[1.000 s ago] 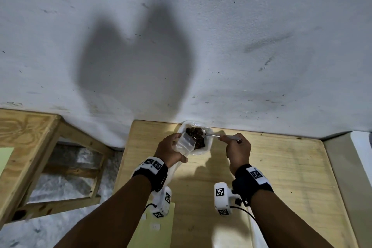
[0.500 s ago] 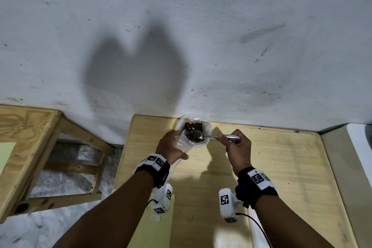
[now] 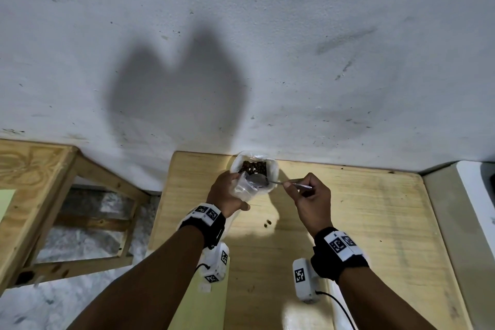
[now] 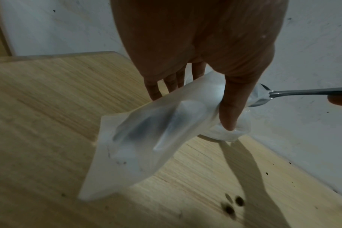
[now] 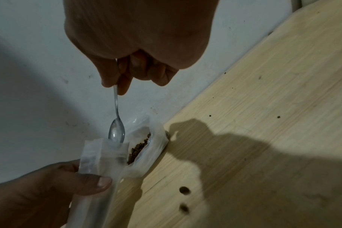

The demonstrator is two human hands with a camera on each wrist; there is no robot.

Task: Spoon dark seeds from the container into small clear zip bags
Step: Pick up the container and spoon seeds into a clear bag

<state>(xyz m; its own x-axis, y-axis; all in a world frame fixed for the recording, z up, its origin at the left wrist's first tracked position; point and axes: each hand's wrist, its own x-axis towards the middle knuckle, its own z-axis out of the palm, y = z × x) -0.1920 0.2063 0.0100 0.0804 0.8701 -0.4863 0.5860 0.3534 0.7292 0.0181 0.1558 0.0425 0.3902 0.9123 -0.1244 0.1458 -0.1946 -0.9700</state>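
The small clear plastic zip bag (image 4: pixel 146 135) sits just left of centre in the head view, held above the pale wooden counter (image 3: pixel 361 222) with its open mouth (image 5: pixel 105 145) up toward the far wall and its long axis slanting down toward the near left. In the left wrist view its lower end hangs free over the wood, with a dark blurred patch inside that cannot be made out clearly. The left hand (image 3: pixel 227 191) grips the bag near its mouth, thumb (image 5: pixel 92 183) pressed on one face and the fingers (image 4: pixel 156 88) curled behind the other; the forearm reaches up from the lower left of the frame.

The right hand (image 3: pixel 308 195) is closed around the handle of a thin shiny metal teaspoon (image 5: pixel 116 131), pinching it between thumb and curled fingers. The spoon's long axis runs nearly level from the hand leftward, its bowl at the bag's mouth; the bowl looks empty in the right wrist view.

Just behind the bag, against the white wall (image 3: pixel 267 35), stands the white translucent container (image 3: pixel 273 171) of dark brown seeds (image 3: pixel 253 167). A few loose dark seeds (image 3: pixel 267 223) lie on the counter below the hands.
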